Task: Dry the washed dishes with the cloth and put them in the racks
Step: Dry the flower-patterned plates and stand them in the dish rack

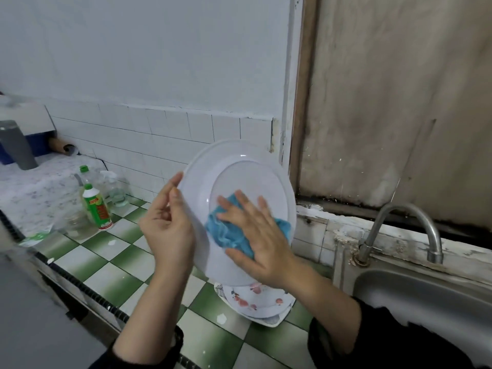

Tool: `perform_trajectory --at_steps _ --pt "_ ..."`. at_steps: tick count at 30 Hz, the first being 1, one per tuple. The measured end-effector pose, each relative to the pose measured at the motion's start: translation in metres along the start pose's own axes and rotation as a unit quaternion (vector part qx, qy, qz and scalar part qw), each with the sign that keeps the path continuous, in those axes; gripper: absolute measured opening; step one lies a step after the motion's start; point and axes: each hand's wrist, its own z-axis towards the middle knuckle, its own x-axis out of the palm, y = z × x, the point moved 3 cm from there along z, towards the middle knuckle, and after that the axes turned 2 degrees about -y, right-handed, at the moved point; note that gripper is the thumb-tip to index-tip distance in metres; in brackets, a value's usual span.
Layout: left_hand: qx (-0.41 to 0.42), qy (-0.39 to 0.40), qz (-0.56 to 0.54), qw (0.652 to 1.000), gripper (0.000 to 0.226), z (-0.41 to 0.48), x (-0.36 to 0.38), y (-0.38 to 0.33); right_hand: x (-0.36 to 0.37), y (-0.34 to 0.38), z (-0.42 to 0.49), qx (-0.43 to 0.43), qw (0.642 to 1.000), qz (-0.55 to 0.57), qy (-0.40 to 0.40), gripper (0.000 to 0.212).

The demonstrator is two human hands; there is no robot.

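Note:
A large white plate is held tilted on edge above the counter. My left hand grips its left rim, thumb on the front and fingers behind. My right hand lies flat with fingers spread and presses a blue cloth against the plate's inner face. Below the plate, a stack of white dishes with red flower patterns sits on the green-and-white checked counter. No rack shows in this view.
A steel sink with a curved tap lies at the right. On the left of the counter stand a green dish-soap bottle, clear bottles and a glass jar. A grey container stands far left.

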Motion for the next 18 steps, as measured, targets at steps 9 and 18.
perform_trajectory --at_steps 9,18 --pt "0.004 0.022 -0.014 1.000 0.026 -0.020 0.004 0.006 -0.034 -0.027 0.046 0.203 0.958 0.042 -0.199 0.046" --pt "0.007 -0.009 -0.057 0.998 0.029 0.003 -0.012 -0.009 -0.050 -0.048 0.039 0.176 0.975 0.043 -0.131 0.042"
